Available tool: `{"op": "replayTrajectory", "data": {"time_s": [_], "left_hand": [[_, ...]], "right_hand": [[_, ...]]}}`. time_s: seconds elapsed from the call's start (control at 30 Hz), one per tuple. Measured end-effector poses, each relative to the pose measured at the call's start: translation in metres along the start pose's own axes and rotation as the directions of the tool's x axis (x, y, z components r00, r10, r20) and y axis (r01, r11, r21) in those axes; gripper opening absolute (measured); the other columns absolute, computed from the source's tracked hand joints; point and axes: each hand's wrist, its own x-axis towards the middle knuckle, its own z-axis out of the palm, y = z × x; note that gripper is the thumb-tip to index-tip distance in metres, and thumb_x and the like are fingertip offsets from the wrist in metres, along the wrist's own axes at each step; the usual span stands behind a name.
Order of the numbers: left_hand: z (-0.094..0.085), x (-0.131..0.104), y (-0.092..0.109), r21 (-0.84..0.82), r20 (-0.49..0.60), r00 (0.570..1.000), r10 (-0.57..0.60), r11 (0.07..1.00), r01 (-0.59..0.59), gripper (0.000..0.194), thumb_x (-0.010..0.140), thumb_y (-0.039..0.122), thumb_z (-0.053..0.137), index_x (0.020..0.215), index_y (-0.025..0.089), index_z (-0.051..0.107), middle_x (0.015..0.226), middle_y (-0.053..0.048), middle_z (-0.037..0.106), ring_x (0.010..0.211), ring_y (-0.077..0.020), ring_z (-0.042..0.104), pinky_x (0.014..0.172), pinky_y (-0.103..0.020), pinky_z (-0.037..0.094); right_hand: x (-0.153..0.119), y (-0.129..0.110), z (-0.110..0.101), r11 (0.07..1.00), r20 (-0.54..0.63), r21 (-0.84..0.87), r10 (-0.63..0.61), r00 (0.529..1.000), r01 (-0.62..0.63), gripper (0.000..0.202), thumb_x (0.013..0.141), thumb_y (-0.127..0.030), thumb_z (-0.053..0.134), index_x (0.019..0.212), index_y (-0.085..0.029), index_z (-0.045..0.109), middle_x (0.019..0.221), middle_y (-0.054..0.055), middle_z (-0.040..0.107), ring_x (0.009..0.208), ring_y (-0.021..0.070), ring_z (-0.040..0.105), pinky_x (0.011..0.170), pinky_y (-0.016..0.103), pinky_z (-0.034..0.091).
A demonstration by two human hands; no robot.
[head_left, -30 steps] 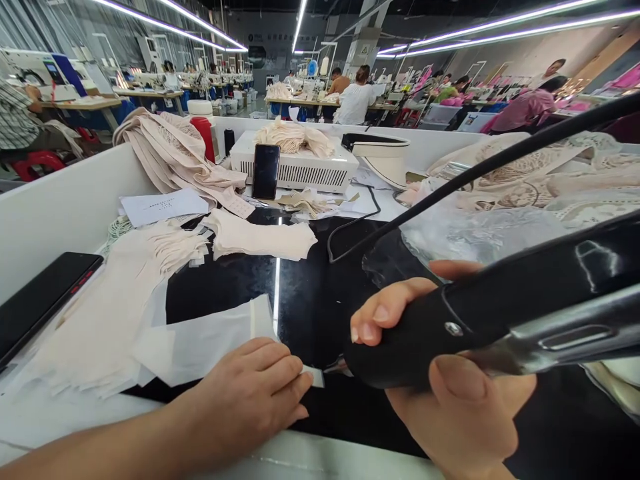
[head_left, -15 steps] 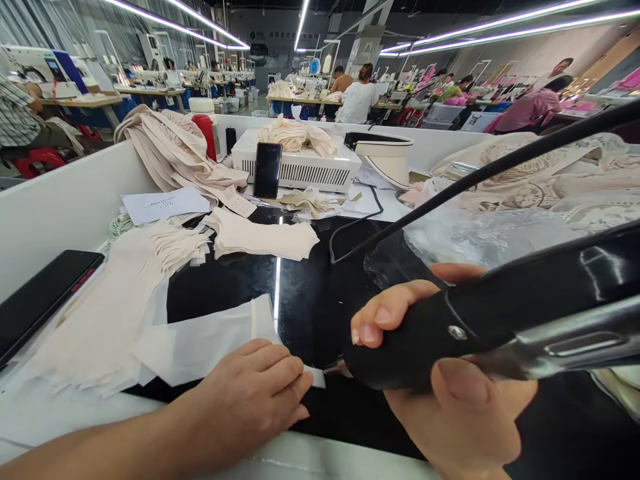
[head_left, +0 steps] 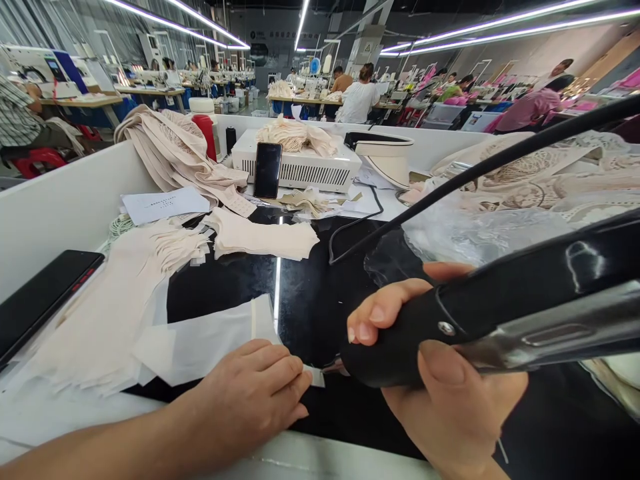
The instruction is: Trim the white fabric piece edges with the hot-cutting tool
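Note:
My right hand (head_left: pixel 440 400) grips the black handle of a corded tool (head_left: pixel 500 313), whose metal tip (head_left: pixel 334 366) sits low over the glossy black worktop (head_left: pixel 310 300). My left hand (head_left: pixel 255 393) lies flat, fingers pressing down a thin white fabric piece (head_left: pixel 200 343), with a small corner of it (head_left: pixel 315 375) poking out right beside the tool's tip. The tool's black cable (head_left: pixel 500 160) arcs up to the right.
Stacks of cream fabric pieces (head_left: pixel 260 237) and loose scraps (head_left: pixel 100 320) cover the left side. A black phone (head_left: pixel 40 300) lies at far left, another phone (head_left: pixel 266 170) leans on a white box (head_left: pixel 300 167). Lace fabric in clear plastic (head_left: pixel 525 207) lies right. Other people work at distant tables.
The tool handle and my right hand have shifted slightly left and down; my left hand stays pressed on the white fabric piece.

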Motion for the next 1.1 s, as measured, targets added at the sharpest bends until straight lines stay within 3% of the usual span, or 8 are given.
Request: {"op": "replayTrajectory", "data": {"time_s": [0.23, 0.47, 0.7, 0.9, 1.1], "left_hand": [[0.001, -0.001, -0.002, 0.012, 0.019, 1.000, 0.018, 1.000, -0.019, 0.024, 0.116, 0.029, 0.056, 0.122, 0.010, 0.069, 0.103, -0.006, 0.072, 0.095, -0.0184, 0.069, 0.088, -0.032, 0.060], [0.002, 0.000, -0.003, -0.034, 0.023, 1.000, -0.004, 0.999, 0.005, 0.023, 0.116, 0.028, 0.054, 0.122, 0.011, 0.068, 0.101, -0.005, 0.073, 0.094, -0.0193, 0.070, 0.085, -0.032, 0.060], [-0.001, -0.002, -0.008, -0.092, 0.016, 1.000, -0.026, 0.995, 0.027, 0.020, 0.116, 0.023, 0.052, 0.120, 0.013, 0.068, 0.109, -0.006, 0.075, 0.102, -0.0205, 0.072, 0.096, -0.034, 0.060], [-0.006, -0.004, -0.016, -0.113, -0.020, 0.999, -0.035, 0.993, 0.033, 0.023, 0.117, 0.017, 0.048, 0.114, 0.013, 0.071, 0.106, -0.006, 0.077, 0.100, -0.0185, 0.072, 0.096, -0.032, 0.060], [-0.007, -0.004, -0.020, -0.164, 0.009, 0.999, -0.041, 0.986, 0.042, 0.021, 0.114, 0.014, 0.051, 0.116, 0.012, 0.072, 0.108, -0.006, 0.077, 0.102, -0.0187, 0.072, 0.097, -0.031, 0.060]], "right_hand": [[-0.006, -0.002, 0.001, 1.000, -0.078, 0.027, -0.014, 0.997, 0.016, 0.039, 0.085, -0.043, 0.093, 0.116, -0.031, 0.073, 0.075, -0.002, 0.071, 0.054, 0.0180, 0.063, 0.046, 0.032, 0.057], [-0.005, -0.006, -0.004, 0.999, 0.011, -0.018, 0.041, 0.999, -0.041, 0.038, 0.088, -0.043, 0.091, 0.117, -0.031, 0.070, 0.076, -0.002, 0.071, 0.057, 0.0192, 0.065, 0.052, 0.035, 0.060], [-0.006, -0.001, 0.001, 0.999, -0.049, 0.030, -0.013, 0.999, 0.015, 0.039, 0.085, -0.041, 0.093, 0.117, -0.029, 0.073, 0.076, -0.002, 0.073, 0.055, 0.0175, 0.065, 0.049, 0.031, 0.059], [-0.004, -0.012, -0.012, 0.991, 0.061, 0.012, 0.131, 0.990, -0.132, 0.038, 0.085, -0.038, 0.093, 0.118, -0.034, 0.075, 0.080, 0.000, 0.075, 0.064, 0.0212, 0.069, 0.058, 0.037, 0.064], [-0.002, -0.013, -0.012, 0.985, 0.029, 0.028, 0.171, 0.985, -0.172, 0.043, 0.080, -0.040, 0.098, 0.118, -0.036, 0.077, 0.078, -0.001, 0.073, 0.062, 0.0196, 0.066, 0.057, 0.035, 0.062]]}}
